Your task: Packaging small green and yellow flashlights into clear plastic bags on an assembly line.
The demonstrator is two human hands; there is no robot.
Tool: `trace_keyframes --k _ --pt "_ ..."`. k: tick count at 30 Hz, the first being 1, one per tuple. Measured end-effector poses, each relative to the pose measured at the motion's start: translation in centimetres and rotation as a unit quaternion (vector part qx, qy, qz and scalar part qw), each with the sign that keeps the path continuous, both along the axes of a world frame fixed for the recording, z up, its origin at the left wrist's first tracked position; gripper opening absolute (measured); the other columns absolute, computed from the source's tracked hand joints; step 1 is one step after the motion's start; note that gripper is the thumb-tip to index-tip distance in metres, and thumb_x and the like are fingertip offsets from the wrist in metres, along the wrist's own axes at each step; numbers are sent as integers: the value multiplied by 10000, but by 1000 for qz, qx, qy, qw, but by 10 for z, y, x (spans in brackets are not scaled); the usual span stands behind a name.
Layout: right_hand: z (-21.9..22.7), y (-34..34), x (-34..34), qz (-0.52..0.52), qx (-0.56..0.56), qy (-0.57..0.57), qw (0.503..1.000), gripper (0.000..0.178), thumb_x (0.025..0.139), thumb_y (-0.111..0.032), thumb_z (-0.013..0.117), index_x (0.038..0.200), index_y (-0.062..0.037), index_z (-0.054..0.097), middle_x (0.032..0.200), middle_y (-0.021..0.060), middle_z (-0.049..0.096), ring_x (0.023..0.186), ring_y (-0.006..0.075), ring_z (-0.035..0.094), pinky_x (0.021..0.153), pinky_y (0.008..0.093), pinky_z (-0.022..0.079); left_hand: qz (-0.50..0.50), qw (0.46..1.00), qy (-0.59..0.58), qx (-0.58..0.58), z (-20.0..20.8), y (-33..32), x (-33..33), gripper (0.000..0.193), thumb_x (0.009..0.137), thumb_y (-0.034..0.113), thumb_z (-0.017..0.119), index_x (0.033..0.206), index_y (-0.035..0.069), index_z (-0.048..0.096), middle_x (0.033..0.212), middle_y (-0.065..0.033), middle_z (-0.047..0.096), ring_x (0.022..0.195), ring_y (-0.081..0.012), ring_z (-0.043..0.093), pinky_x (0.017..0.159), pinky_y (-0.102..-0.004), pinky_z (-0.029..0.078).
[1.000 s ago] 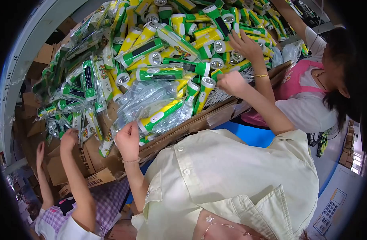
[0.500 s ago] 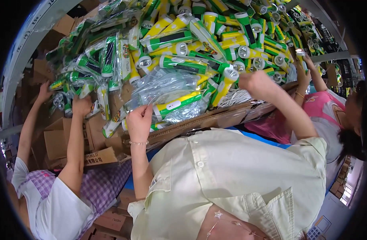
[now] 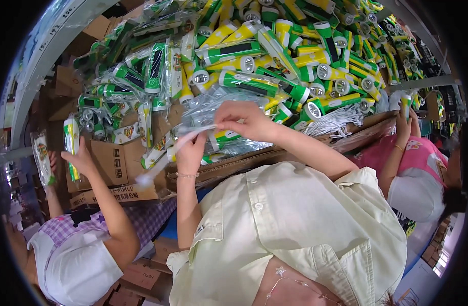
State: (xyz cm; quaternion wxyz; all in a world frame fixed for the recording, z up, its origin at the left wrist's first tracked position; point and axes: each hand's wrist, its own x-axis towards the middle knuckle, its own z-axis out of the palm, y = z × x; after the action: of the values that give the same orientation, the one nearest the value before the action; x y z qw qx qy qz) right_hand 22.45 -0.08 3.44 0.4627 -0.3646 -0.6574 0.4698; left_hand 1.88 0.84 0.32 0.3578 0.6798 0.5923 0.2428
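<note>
My left hand is closed in a pinch at the edge of a clear plastic bag, beside a yellow-and-green flashlight. Just above it, my right hand pinches a white cable. The cable is smeared by motion; it crosses over the left fingers and its loose end hangs to the left. A stack of clear bags lies behind both hands. Right of them a bundle of white cables rests by the cardboard edge.
A heap of yellow-and-green flashlights covers the far side, several in clear bags. On the left a co-worker's hand holds a bagged flashlight above a cardboard box. Another co-worker's hands hold a flashlight at the right.
My right hand has moved left from beside the cable bundle to my left hand, bringing a white cable. The left co-worker's hands have lifted bagged flashlights. My view has shifted slightly.
</note>
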Motion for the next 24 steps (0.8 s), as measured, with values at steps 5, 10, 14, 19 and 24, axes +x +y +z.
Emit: trace_keyframes --k 5,10,14,19,24 --pt "-45 11 31 48 154 -311 937 82 808 -95 602 887 -75 602 891 75 599 726 268 611 610 362 504 35 998 -29 -35 -8 -2 -5 258 864 243 627 849 -8 684 496 8 457 495 -33 394 449 -243 324" --pt "-17 2 41 105 124 -613 773 102 772 -114 598 866 -108 635 879 83 621 748 261 625 606 370 500 14 999 -34 -13 3 -7 2 247 846 233 640 876 -9 676 505 -51 488 492 -57 434 471 -256 368" --pt "-15 -6 18 41 55 -747 662 70 734 -130 629 785 -149 673 809 37 649 745 196 645 569 317 486 2 998 34 45 8 -10 16 221 817 237 646 860 26 694 596 -167 585 513 -249 594 519 -314 453" --pt "-10 4 30 64 38 -749 658 70 724 -159 629 733 -105 673 784 68 637 733 227 651 541 338 499 10 1000 8 24 16 -14 13 197 804 175 674 907 9 697 669 -138 658 580 -203 645 576 -274 506" --pt "8 14 24 -47 96 -553 826 152 729 -268 679 755 -119 668 811 36 638 794 231 632 643 367 509 22 953 -248 -173 -16 -18 -16 215 828 -14 626 1037 -63 626 842 -88 671 736 -137 653 602 -226 535"
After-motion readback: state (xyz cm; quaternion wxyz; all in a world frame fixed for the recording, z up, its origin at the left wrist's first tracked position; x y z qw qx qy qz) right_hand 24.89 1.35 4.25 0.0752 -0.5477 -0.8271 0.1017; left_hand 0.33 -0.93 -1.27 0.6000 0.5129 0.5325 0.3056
